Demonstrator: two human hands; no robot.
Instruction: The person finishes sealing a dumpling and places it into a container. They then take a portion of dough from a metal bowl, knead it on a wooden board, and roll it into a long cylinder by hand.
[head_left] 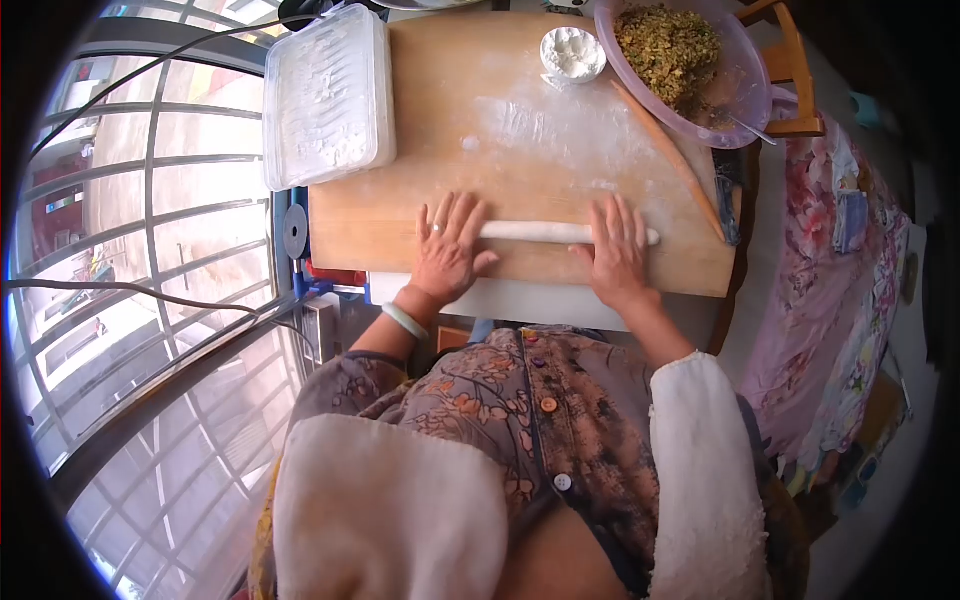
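Note:
A long white rope of dough (535, 232) lies crosswise near the front of the floured wooden board (440, 120). Over its left end rests my left hand (450, 245), palm down with the fingers stretched out; a ring and a pale bangle show on that side. My right hand (615, 245) lies flat across the dough close to its right end, fingers spread. A short tip of dough sticks out past the right fingers. Both palms hide the parts of dough under them.
A floured plastic container (330, 100) stands at the board's left. Behind are a small bowl of flour (573, 54) and a pink bowl (755, 75) of chopped filling. A rolling pin (670, 160) slants along the right side. A barred window (150, 190) is at left.

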